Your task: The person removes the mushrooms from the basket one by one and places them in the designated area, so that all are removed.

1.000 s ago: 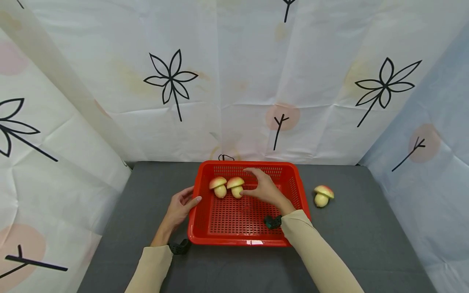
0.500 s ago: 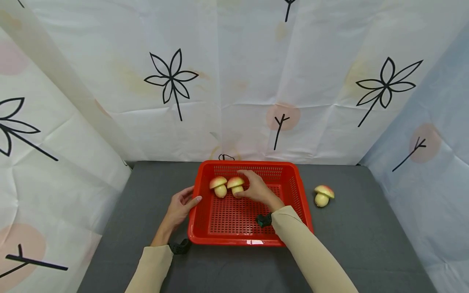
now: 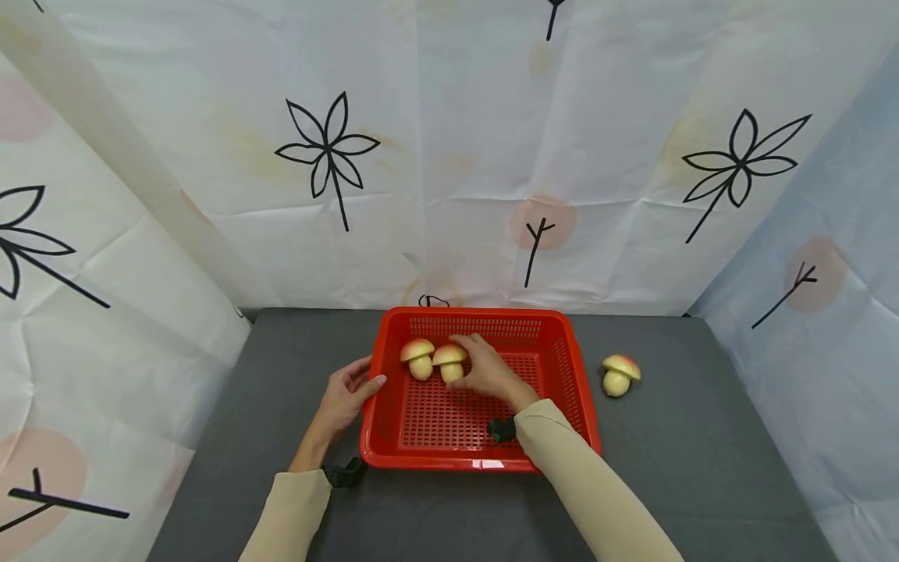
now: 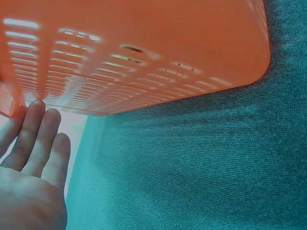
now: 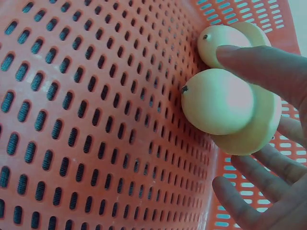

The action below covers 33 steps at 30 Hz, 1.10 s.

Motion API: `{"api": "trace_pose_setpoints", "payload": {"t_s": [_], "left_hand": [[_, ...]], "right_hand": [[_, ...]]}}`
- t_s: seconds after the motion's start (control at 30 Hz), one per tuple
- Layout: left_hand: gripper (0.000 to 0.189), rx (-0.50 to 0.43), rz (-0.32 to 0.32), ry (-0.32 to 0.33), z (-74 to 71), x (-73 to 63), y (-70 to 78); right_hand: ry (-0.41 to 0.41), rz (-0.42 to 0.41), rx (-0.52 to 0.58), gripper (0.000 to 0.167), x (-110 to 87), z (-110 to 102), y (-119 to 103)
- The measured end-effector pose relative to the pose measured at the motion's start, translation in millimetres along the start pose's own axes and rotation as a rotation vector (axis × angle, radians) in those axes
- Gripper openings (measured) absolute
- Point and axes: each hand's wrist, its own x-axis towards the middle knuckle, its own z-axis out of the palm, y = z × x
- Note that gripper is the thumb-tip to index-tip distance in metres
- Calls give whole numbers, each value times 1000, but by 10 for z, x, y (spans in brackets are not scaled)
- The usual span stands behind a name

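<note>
Right fingers lower, plump yellow mushroom, red-capped

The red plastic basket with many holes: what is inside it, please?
Inside the basket are one reddish-capped, yellow, mushroom-shaped piece and a matching second piece, side by side. The right hand and its beige sleeve cover part of the basket; anything underneath is hidden.

L grip, palm showing, up agst slotted orange-red bskt; teal-grey cloth below & rt.
</note>
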Motion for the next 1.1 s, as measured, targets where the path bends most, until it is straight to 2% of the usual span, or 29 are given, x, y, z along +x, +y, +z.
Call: {"api": "trace_pose_setpoints", "payload": {"t_s": [0.23, 0.73, 1.1], "left_hand": [[56, -3, -4, 1, -1, -3, 6], [56, 3, -7, 4, -9, -13, 13], [56, -2, -10, 9, 1, -8, 10]], "right_hand": [[-23, -17, -48, 81, -19, 56, -10], [-64, 8, -22, 87, -34, 79, 0], [-2, 45, 83, 86, -109, -29, 6]]}}
